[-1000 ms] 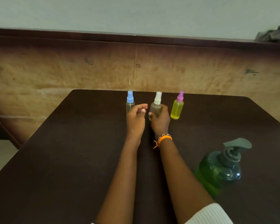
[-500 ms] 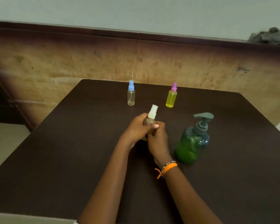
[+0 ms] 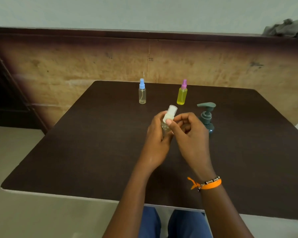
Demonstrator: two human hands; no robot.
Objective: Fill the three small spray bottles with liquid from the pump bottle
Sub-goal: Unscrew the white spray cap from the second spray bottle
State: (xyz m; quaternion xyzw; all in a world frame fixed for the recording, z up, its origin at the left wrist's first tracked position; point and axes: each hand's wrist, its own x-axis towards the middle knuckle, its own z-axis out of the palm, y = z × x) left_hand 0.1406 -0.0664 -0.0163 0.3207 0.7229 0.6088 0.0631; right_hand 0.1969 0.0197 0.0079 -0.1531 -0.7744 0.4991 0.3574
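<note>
Dark brown laminate covers the table [image 3: 93, 152], and both forearms reach over its near edge toward the middle. The left hand [image 3: 156, 140] comes in from below with its back to the camera, its fingers curled round the clear body of the white-capped spray bottle [image 3: 169, 117], which it holds raised and tilted a little to the right. The right hand [image 3: 191, 136] meets it from the right side; its thumb and forefinger pinch the white spray head near the collar, while the other fingers fold loosely into the palm. An orange band and a beaded bracelet [image 3: 208, 183] sit on the right wrist.

Beyond the hands, the blue-capped spray bottle [image 3: 142, 91] stands upright and looks nearly clear, and the pink-capped spray bottle [image 3: 182, 92] stands upright with yellow liquid; the two are well apart, near the far edge. The pump bottle [image 3: 207, 117] stands just beside the right hand, partly hidden behind its knuckles, its spout pointing left.

Bare tabletop stretches to the left of the hands as far as the left edge, and to the right of the pump bottle toward the right edge. A wood-grain panel [image 3: 76, 66] rises behind the far edge. Blue trousers [image 3: 150, 224] show below the near edge.
</note>
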